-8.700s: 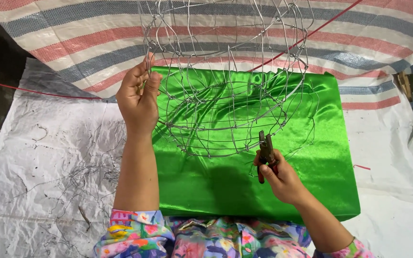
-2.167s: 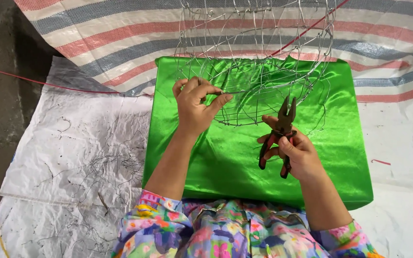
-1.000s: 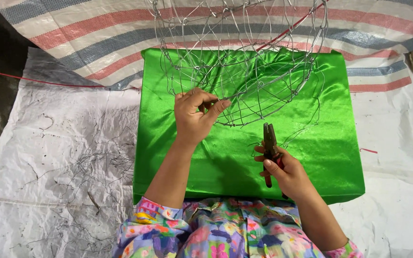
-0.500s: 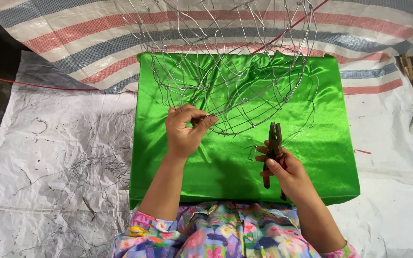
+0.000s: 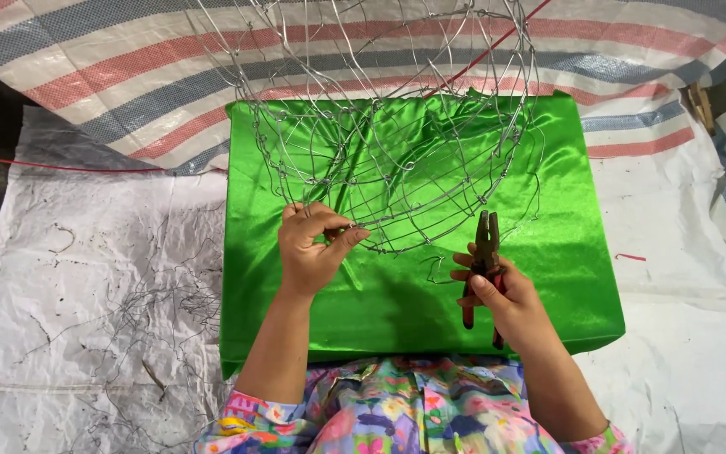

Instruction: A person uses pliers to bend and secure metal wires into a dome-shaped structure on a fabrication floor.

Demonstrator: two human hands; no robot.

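A round frame of bent silver wire (image 5: 397, 126) stands on a shiny green cloth-covered board (image 5: 548, 210) in front of me. My left hand (image 5: 313, 248) pinches the lower left rim of the wire frame between thumb and fingers. My right hand (image 5: 497, 294) grips red-handled pliers (image 5: 485, 252) with the jaws pointing up, just right of the frame's lower edge and apart from the wire.
A white woven sheet (image 5: 86, 294) littered with thin wire scraps lies at left. A striped tarp (image 5: 128, 76) covers the far side. A red cord (image 5: 69, 166) runs along the left, and another red line crosses the frame top.
My left hand has slid down and left along the frame's rim. The frame has turned slightly. My right hand holds the pliers in nearly the same spot.
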